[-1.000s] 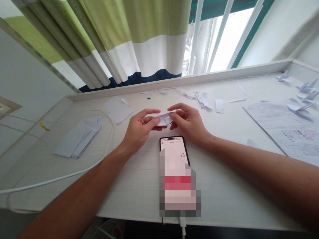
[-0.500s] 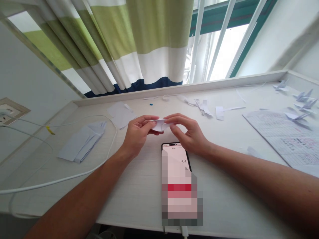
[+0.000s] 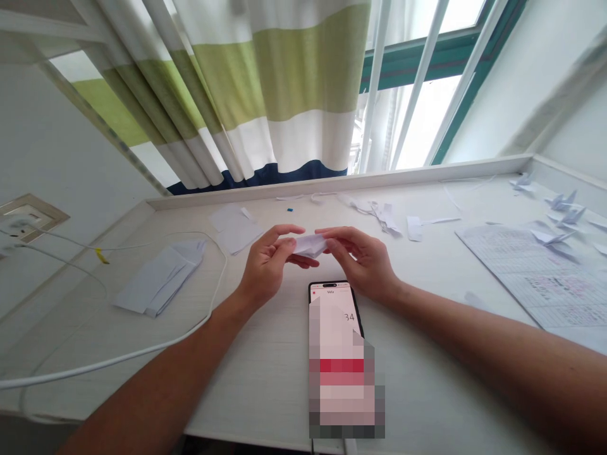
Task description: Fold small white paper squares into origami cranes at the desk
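Between my two hands is a small folded piece of white paper (image 3: 309, 246), raised above the desk just beyond the phone. My left hand (image 3: 269, 264) pinches its left end, thumb on top and fingers underneath, with the forefinger lifted off. At the right end, the thumb and fingertips of my right hand (image 3: 367, 259) close on the paper. Right below them lies a phone (image 3: 332, 300) with a lit screen, partly blurred out, and a cable at its lower end.
Folded paper sheets (image 3: 159, 278) and a white cable (image 3: 208, 313) lie left. Paper scraps (image 3: 386, 218) and a tiny blue piece (image 3: 290, 210) are at the back. Several folded paper cranes (image 3: 562, 202) stand right, by a written-on sheet (image 3: 516, 272). A raised rim (image 3: 265, 191) edges the desk.
The paper has turned so more of its flat face shows. My left forefinger has lifted from it, and my right fingers have closed in at its right end. The view has tilted slightly up.
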Demonstrator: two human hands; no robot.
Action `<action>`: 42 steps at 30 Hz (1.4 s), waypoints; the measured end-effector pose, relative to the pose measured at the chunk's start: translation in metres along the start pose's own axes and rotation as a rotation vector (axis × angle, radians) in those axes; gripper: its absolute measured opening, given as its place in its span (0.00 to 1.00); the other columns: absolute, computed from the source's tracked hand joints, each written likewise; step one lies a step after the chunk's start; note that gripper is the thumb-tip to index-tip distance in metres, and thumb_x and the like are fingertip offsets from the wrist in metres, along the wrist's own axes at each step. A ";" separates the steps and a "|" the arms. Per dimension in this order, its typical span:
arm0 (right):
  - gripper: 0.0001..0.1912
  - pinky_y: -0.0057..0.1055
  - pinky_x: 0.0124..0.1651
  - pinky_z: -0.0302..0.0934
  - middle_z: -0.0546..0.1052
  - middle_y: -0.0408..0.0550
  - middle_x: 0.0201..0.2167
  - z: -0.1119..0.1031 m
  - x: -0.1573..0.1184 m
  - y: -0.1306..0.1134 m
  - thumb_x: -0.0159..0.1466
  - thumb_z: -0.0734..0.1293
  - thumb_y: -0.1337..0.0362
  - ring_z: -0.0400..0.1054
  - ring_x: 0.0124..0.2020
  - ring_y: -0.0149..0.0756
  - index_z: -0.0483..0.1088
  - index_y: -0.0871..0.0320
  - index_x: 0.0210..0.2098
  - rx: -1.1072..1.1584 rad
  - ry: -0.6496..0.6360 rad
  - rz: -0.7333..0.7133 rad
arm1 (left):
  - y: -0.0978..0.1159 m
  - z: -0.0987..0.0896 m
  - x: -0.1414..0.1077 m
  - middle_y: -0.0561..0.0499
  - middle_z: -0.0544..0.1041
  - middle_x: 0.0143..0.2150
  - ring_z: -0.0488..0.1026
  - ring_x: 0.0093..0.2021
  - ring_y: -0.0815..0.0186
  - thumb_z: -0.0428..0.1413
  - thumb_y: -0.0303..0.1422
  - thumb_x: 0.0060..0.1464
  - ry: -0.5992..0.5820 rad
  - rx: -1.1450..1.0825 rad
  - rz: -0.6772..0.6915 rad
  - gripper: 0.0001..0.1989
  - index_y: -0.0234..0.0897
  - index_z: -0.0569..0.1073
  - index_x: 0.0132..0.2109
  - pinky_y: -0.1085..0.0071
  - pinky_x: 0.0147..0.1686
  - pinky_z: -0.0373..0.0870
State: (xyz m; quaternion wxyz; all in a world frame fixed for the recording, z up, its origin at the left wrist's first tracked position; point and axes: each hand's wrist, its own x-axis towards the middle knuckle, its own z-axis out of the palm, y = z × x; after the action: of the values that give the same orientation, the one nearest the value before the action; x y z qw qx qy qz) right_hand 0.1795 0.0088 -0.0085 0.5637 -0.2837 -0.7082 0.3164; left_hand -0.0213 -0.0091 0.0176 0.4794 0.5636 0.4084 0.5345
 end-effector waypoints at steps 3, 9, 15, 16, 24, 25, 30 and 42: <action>0.07 0.42 0.50 0.81 0.85 0.50 0.50 0.002 -0.001 -0.001 0.73 0.69 0.62 0.82 0.46 0.39 0.78 0.54 0.48 0.101 0.023 0.055 | -0.001 0.000 0.000 0.51 0.85 0.34 0.86 0.31 0.57 0.59 0.37 0.64 -0.020 -0.017 0.053 0.09 0.37 0.79 0.42 0.64 0.33 0.82; 0.06 0.43 0.50 0.81 0.85 0.50 0.50 0.005 0.001 -0.001 0.71 0.71 0.60 0.81 0.46 0.39 0.77 0.54 0.45 0.228 0.063 0.161 | -0.003 -0.006 0.001 0.48 0.87 0.40 0.87 0.35 0.59 0.64 0.38 0.62 -0.075 0.096 0.164 0.12 0.38 0.82 0.49 0.66 0.37 0.83; 0.08 0.43 0.47 0.81 0.83 0.46 0.38 0.005 0.003 0.001 0.70 0.72 0.58 0.80 0.39 0.37 0.75 0.55 0.43 0.238 0.066 0.198 | -0.002 -0.011 0.000 0.45 0.87 0.45 0.87 0.36 0.60 0.63 0.42 0.64 -0.130 0.281 0.175 0.15 0.38 0.84 0.51 0.66 0.38 0.84; 0.08 0.43 0.46 0.81 0.82 0.46 0.37 0.004 0.003 0.001 0.69 0.72 0.57 0.80 0.38 0.37 0.75 0.55 0.42 0.231 0.064 0.202 | -0.002 -0.011 0.001 0.45 0.87 0.44 0.86 0.36 0.60 0.64 0.42 0.63 -0.139 0.291 0.157 0.14 0.38 0.84 0.48 0.66 0.38 0.84; 0.11 0.41 0.43 0.80 0.81 0.45 0.34 0.004 0.005 0.002 0.70 0.71 0.54 0.78 0.35 0.36 0.74 0.55 0.41 0.203 0.063 0.228 | -0.010 -0.008 0.002 0.46 0.87 0.38 0.84 0.29 0.61 0.66 0.44 0.61 -0.158 0.194 -0.015 0.14 0.38 0.85 0.46 0.67 0.30 0.80; 0.12 0.41 0.42 0.80 0.81 0.45 0.34 0.004 0.005 0.002 0.69 0.72 0.53 0.78 0.35 0.36 0.74 0.55 0.41 0.208 0.067 0.237 | -0.011 -0.008 0.002 0.46 0.87 0.38 0.84 0.29 0.61 0.66 0.44 0.61 -0.156 0.176 -0.023 0.15 0.38 0.84 0.47 0.67 0.30 0.80; 0.12 0.39 0.41 0.80 0.80 0.44 0.34 0.004 0.006 0.004 0.69 0.72 0.53 0.78 0.34 0.34 0.74 0.56 0.43 0.250 0.059 0.247 | -0.014 -0.009 0.004 0.46 0.87 0.37 0.85 0.30 0.62 0.65 0.42 0.62 -0.180 0.146 -0.044 0.14 0.37 0.84 0.47 0.69 0.29 0.78; 0.29 0.42 0.49 0.78 0.82 0.48 0.44 0.003 0.006 0.009 0.67 0.75 0.50 0.81 0.44 0.40 0.64 0.50 0.61 0.369 -0.028 0.326 | -0.015 -0.003 0.003 0.45 0.87 0.46 0.86 0.37 0.60 0.63 0.46 0.64 -0.049 0.264 0.032 0.16 0.40 0.84 0.49 0.72 0.29 0.78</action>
State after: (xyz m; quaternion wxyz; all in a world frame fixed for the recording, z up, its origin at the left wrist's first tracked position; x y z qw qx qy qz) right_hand 0.1760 0.0190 -0.0125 0.5378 -0.2820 -0.5909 0.5311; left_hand -0.0236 -0.0027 0.0037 0.4026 0.6411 0.4543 0.4696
